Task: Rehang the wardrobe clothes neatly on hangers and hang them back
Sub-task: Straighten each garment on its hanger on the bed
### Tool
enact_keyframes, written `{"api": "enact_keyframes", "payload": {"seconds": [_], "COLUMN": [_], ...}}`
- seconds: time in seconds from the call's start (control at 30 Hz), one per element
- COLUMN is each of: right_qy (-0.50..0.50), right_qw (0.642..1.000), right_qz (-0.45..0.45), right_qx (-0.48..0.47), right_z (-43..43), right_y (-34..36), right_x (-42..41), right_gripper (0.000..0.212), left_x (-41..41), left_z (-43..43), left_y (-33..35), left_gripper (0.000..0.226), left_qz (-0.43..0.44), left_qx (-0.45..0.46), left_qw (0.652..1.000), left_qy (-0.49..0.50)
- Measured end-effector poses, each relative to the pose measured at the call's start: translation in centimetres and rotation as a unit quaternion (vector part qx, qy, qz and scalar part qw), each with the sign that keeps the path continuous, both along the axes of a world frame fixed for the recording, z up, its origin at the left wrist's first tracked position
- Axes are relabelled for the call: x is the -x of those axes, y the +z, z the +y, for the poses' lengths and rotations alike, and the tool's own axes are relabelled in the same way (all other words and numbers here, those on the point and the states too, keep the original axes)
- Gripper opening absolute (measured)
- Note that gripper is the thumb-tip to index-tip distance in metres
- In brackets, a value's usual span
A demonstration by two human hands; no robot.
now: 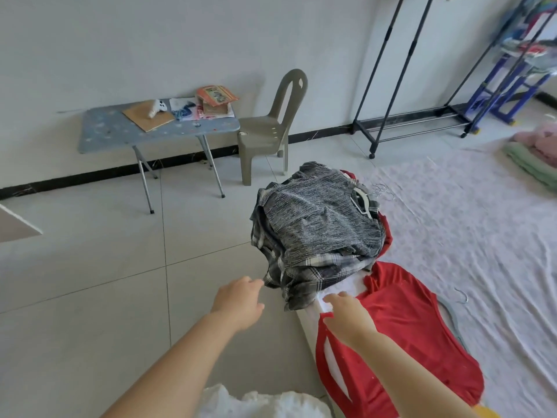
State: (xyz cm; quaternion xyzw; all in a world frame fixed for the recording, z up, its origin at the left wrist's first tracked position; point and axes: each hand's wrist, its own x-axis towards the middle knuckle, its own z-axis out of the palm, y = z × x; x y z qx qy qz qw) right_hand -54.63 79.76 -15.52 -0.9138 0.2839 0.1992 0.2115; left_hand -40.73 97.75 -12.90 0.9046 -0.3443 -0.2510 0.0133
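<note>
Two hands reach forward from 6 o'clock toward a heap of clothes (316, 230) that sits near the middle of the view, at the corner of a white sheet (467, 221) spread over the floor. The left hand (239, 300) hovers with its fingers loosely bent and holding nothing plainly; its fingertips are just beside the hem of the plaid shirt (313, 276) low in the heap, and whether they touch it cannot be told. The right hand (346, 315) lies palm down with fingers stretched out on the neckline of a red top (401, 327), which is spread flat on the sheet toward 5 o'clock, just beside the heap. A grey marled top (313, 224) crowns the heap, with a white hanger (363, 203) showing in its neck opening. A pale green hanger (452, 315) lies on the sheet along the red top's far side. At 1 o'clock a black clothes rack (407, 86) stands by the wall, its lower rails bare. A folding table (120, 131) with papers and boxes is at 10 o'clock, a plastic chair (271, 125) just beside it at 12 o'clock.
</note>
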Motion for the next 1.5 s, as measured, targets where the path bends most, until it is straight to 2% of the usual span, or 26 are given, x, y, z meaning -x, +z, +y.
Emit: {"api": "enact_keyframes", "payload": {"seconds": [0.17, 0.3, 0.43, 0.6, 0.93, 1.03, 1.3, 1.5], "right_qy": [-0.05, -0.125, -0.199, -0.266, -0.357, -0.386, -0.41, -0.442], "right_qw": [0.999, 0.992, 0.98, 0.964, 0.933, 0.921, 0.906, 0.89], "right_qz": [0.016, 0.023, 0.02, 0.016, 0.037, 0.029, 0.038, 0.057], "right_qx": [0.005, 0.01, 0.003, 0.008, -0.023, -0.044, -0.104, -0.099], "right_z": [-2.5, -4.0, -4.7, -5.9, -13.7, -18.0, -27.9, -34.5], "right_y": [-0.5, -0.9, -0.7, -0.1, -2.9, -4.3, -8.8, -13.2], "right_x": [-6.4, -11.3, -15.4, -18.9, -23.1, -24.9, -27.9, -28.6], "right_gripper": [0.039, 0.046, 0.044, 0.044, 0.04, 0.04, 0.045, 0.029], "left_x": [-8.1, -14.9, -21.9, -27.1, -31.8, -33.1, -33.1, -32.2], "left_z": [-3.8, -7.0, -10.3, -15.3, -27.9, -32.6, -43.5, -48.8], "left_y": [-1.1, -1.7, -1.1, -0.7, -2.7, -3.3, -5.7, -8.8], "left_gripper": [0.041, 0.04, 0.033, 0.042, 0.044, 0.04, 0.05, 0.049], "left_qz": [0.005, -0.001, -0.016, -0.019, 0.009, 0.023, 0.075, 0.111], "left_qx": [-0.004, -0.003, -0.005, -0.006, 0.002, -0.013, -0.048, -0.056], "left_qw": [0.999, 0.992, 0.979, 0.954, 0.923, 0.919, 0.912, 0.907], "left_qy": [-0.052, -0.127, -0.205, -0.3, -0.385, -0.393, -0.401, -0.401]}}
